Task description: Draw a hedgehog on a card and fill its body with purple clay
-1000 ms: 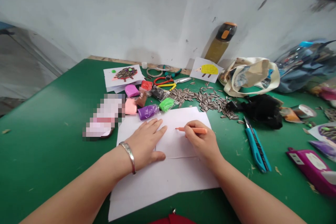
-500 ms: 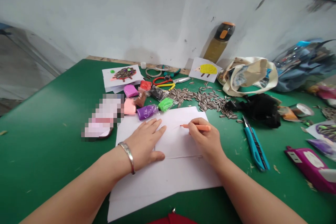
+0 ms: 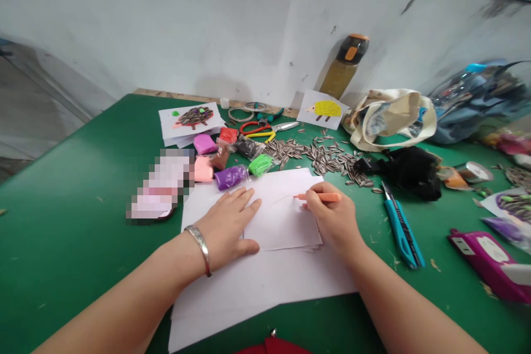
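Observation:
My left hand (image 3: 230,227) lies flat with fingers spread on the left side of a small white sheet of paper (image 3: 277,227). Between the fingers of my right hand (image 3: 334,213) is an orange marker (image 3: 319,197), its tip at the paper. A faint thin curved line shows on the sheet, left of the tip. Larger white sheets (image 3: 265,282) lie underneath. Just beyond the paper sit wrapped packs of modelling clay, among them a purple pack (image 3: 231,177) and a green pack (image 3: 261,165).
Sunflower seeds (image 3: 327,157) are strewn behind the paper. Scissors (image 3: 265,131), a seed-covered hedgehog picture (image 3: 191,117) and a yellow hedgehog drawing (image 3: 326,109) lie farther back. On the right are a utility knife (image 3: 403,232), a black cloth item (image 3: 415,171), a cream bag (image 3: 385,121) and a bottle (image 3: 342,69).
My right hand has moved a little to the right with the marker, and the faint line on the paper is longer. My left hand stays pressed on the sheet.

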Demonstrator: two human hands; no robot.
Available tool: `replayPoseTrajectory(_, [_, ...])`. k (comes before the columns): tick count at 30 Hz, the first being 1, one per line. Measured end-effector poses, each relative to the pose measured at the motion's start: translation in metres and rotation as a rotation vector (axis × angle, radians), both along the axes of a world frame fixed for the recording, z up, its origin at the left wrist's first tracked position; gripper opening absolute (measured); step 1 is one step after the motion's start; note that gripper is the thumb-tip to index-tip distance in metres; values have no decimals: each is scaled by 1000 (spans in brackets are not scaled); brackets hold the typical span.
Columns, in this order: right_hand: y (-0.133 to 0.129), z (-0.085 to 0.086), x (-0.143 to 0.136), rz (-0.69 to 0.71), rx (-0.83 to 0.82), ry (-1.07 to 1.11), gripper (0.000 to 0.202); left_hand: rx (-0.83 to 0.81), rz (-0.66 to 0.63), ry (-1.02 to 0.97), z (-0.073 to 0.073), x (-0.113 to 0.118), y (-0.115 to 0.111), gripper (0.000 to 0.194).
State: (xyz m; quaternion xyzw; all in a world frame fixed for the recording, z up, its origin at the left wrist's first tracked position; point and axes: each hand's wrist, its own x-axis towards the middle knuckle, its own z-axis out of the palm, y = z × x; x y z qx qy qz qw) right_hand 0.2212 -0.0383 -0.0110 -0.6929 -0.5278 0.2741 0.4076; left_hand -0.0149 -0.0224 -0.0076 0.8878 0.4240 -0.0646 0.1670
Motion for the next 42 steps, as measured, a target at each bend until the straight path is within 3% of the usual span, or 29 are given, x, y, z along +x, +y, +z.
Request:
replayPoseTrajectory(9, [2, -6, 14, -2, -24, -113, 17, 71, -16, -33, -18, -5, 0, 84])
replayPoseTrajectory(20, [3, 1, 18, -21, -27, -212, 15, 53, -8, -30, -15, -4, 0, 84])
replayPoseTrajectory(23, [0, 5, 18, -38, 3, -152, 17, 32, -9, -26, -11, -4, 0, 82])
replayPoseTrajectory(26, [-6, 9, 17, -47, 101, 59, 17, 20, -7, -26, -5, -1, 0, 81])
replayPoseTrajectory(31, [-12, 9, 7, 84, 88, 301, 24, -37, 5, 30, 9, 5, 0, 79])
replayPoseTrajectory(37, [-17, 7, -14, 310, -28, 310, 20, -55, 15, 41, 16, 7, 0, 79])
replayPoseTrajectory(42, [-14, 7, -13, 298, -24, 274, 17, -37, 7, 42, 14, 7, 0, 78])
